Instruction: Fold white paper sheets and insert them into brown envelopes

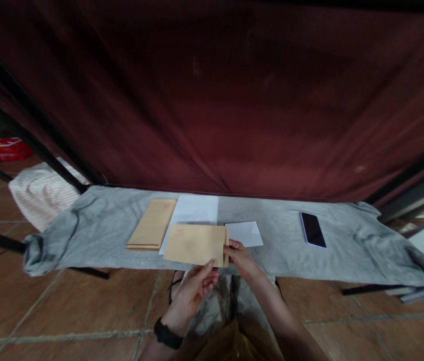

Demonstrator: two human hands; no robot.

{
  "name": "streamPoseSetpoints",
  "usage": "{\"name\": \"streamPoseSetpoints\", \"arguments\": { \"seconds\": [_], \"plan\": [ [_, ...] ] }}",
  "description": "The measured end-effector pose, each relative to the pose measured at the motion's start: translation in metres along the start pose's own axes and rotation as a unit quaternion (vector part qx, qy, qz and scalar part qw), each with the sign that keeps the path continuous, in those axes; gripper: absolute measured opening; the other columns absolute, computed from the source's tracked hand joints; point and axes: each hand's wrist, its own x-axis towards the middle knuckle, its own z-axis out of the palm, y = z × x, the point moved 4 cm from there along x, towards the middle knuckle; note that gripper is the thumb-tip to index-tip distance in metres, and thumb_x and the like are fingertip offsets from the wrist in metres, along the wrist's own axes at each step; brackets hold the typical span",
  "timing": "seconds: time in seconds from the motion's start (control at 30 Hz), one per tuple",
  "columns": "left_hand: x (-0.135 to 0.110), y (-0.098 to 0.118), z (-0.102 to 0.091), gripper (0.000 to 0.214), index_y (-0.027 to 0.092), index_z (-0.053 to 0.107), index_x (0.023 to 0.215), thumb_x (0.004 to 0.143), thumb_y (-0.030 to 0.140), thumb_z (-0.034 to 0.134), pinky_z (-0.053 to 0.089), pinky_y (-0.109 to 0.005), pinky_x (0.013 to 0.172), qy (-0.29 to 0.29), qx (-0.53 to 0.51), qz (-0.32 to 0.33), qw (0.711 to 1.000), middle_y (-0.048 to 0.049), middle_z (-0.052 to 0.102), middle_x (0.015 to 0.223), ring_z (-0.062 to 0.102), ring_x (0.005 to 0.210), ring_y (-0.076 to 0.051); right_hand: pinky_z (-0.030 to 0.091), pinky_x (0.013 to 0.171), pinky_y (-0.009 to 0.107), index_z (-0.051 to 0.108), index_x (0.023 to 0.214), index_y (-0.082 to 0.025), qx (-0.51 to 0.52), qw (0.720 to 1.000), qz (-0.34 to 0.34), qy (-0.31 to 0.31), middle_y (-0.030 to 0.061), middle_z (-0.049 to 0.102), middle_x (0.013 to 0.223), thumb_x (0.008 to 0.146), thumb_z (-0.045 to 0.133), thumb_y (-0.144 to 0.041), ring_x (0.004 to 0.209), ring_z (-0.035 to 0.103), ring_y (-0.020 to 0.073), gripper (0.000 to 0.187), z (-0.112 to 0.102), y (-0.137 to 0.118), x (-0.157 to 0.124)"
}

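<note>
A brown paper envelope point(195, 243) with a small red print at its upper left is held above the near edge of the cloth-covered bench. My left hand point(198, 283), with a dark band on the wrist, pinches its lower edge near the right end. At that right end my right hand point(240, 255) grips the flap side, its fingertips partly hidden by the paper. White sheets point(197, 208) lie behind the envelope, partly covered by it. Just right of it rests a folded white paper point(245, 234). On the left is a stack of brown envelopes point(152, 224).
A phone point(313, 229) with a pale purple edge lies on the grey cloth point(355, 240) to the right. Behind the bench hangs a dark red curtain point(219, 110). Black metal bars point(57, 165) frame both sides. A striped cloth point(44, 193) hangs at the left.
</note>
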Motion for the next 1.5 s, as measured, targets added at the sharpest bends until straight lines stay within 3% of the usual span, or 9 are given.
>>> {"name": "streamPoseSetpoints", "arguments": {
  "seconds": [0.1,0.2,0.3,0.4,0.67,0.87,1.1,1.4,1.5],
  "plan": [
    [-0.023,0.015,0.004,0.024,0.019,0.070,0.075,0.073,0.038,0.084,0.057,-0.032,0.066,-0.055,0.271,0.132,0.952,-0.0112,0.073,0.077,0.072,0.075,-0.025,0.048,0.065,0.028,0.074,0.081,-0.020,0.004,1.000,0.006,-0.006,-0.0003,0.073,0.070,0.066,0.080,-0.053,0.069,0.067,0.0185,0.037,-0.008,-0.009,-0.005],
    [-0.037,0.049,0.014,0.078,0.030,0.059,0.135,0.064,0.033,0.088,0.035,-0.053,0.115,-0.028,0.520,0.344,0.781,-0.0131,0.052,0.149,0.043,0.141,-0.036,0.049,0.069,0.027,0.075,0.082,-0.021,0.022,0.999,0.011,-0.027,-0.0010,0.073,0.071,0.068,0.080,-0.048,0.069,0.067,0.0172,0.032,-0.016,-0.015,-0.013],
    [-0.029,0.069,0.021,0.116,0.030,0.024,0.158,0.062,0.042,0.087,0.010,-0.067,0.119,-0.041,0.690,0.390,0.608,-0.0146,0.010,0.169,0.007,0.154,-0.041,0.050,0.072,0.029,0.075,0.085,-0.022,0.034,0.998,0.029,-0.051,-0.0003,0.074,0.074,0.068,0.081,-0.045,0.071,0.067,0.0172,0.030,-0.020,-0.017,-0.022],
    [-0.016,0.074,0.021,0.129,0.031,0.006,0.161,0.061,0.049,0.085,0.007,-0.067,0.119,-0.079,0.753,0.369,0.539,-0.0158,0.002,0.169,0.005,0.154,-0.042,0.050,0.077,0.031,0.076,0.087,-0.021,0.037,0.996,0.039,-0.076,0.0010,0.074,0.076,0.066,0.083,-0.043,0.074,0.068,0.0182,0.031,-0.022,-0.019,-0.027],
    [-0.013,0.061,0.025,0.135,0.032,0.004,0.161,0.055,0.045,0.087,0.022,-0.057,0.118,-0.105,0.765,0.335,0.539,-0.0147,0.022,0.165,0.026,0.149,-0.040,0.051,0.081,0.033,0.076,0.091,-0.020,-0.010,0.994,0.019,-0.107,0.0016,0.076,0.084,0.069,0.082,-0.044,0.080,0.068,0.0194,0.033,-0.029,-0.023,-0.029],
    [-0.002,0.062,0.024,0.123,0.033,0.018,0.160,0.056,0.042,0.085,0.009,-0.061,0.119,-0.045,0.794,0.368,0.482,-0.0151,0.022,0.165,0.027,0.147,-0.042,0.049,0.074,0.029,0.064,0.091,-0.022,-0.056,0.997,-0.044,-0.042,-0.0023,0.072,0.080,0.072,0.078,-0.045,0.078,0.065,0.0174,0.033,-0.044,-0.015,-0.019],
    [0.013,0.059,0.029,0.120,0.032,0.019,0.160,0.059,0.043,0.083,0.006,-0.062,0.120,-0.021,0.803,0.363,0.472,-0.0148,0.033,0.160,0.027,0.147,-0.040,0.044,0.064,0.026,0.042,0.098,-0.027,-0.121,0.982,-0.112,0.088,-0.0059,0.061,0.076,0.080,0.063,-0.032,0.069,0.060,0.0158,0.028,-0.056,0.003,-0.010],
    [0.022,0.052,0.035,0.109,0.028,0.025,0.159,0.064,0.035,0.080,0.004,-0.063,0.120,-0.024,0.817,0.366,0.446,-0.0172,0.035,0.159,0.026,0.148,-0.041,0.045,0.085,0.031,0.066,0.088,-0.024,-0.433,0.880,-0.153,0.124,0.0059,0.062,0.094,0.086,0.046,-0.015,0.090,0.061,0.0209,0.022,-0.065,-0.004,-0.017],
    [0.023,0.051,0.036,0.108,0.027,0.026,0.159,0.064,0.032,0.079,0.003,-0.062,0.120,-0.031,0.817,0.364,0.446,-0.0176,0.035,0.159,0.025,0.148,-0.041,0.047,0.086,0.034,0.071,0.089,-0.023,-0.409,0.899,-0.123,0.095,0.0067,0.066,0.091,0.087,0.048,-0.018,0.089,0.063,0.0225,0.024,-0.065,-0.006,-0.013]
  ]
}}
